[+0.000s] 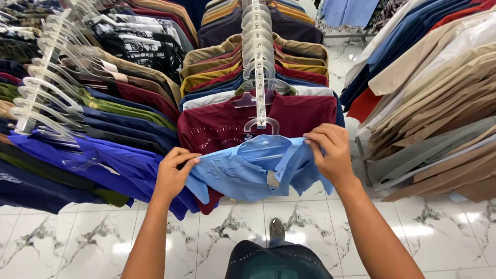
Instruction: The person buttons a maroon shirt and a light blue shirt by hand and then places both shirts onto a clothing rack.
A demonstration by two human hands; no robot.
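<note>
A light blue shirt (243, 173) hangs on a clear plastic hanger (261, 125) at the front of the middle clothes rail. My left hand (174, 173) pinches its left shoulder. My right hand (330, 151) grips its right shoulder near the collar. Directly behind it hangs a maroon shirt (217, 126), and further shirts in navy, white, mustard and brown follow on the same rail.
A rack of blue, green and dark shirts (103, 134) fans out at left. Beige, brown and grey shirts (439, 113) hang at right. White marble floor tiles (62, 237) lie below. My shoe (276, 227) shows under the rail.
</note>
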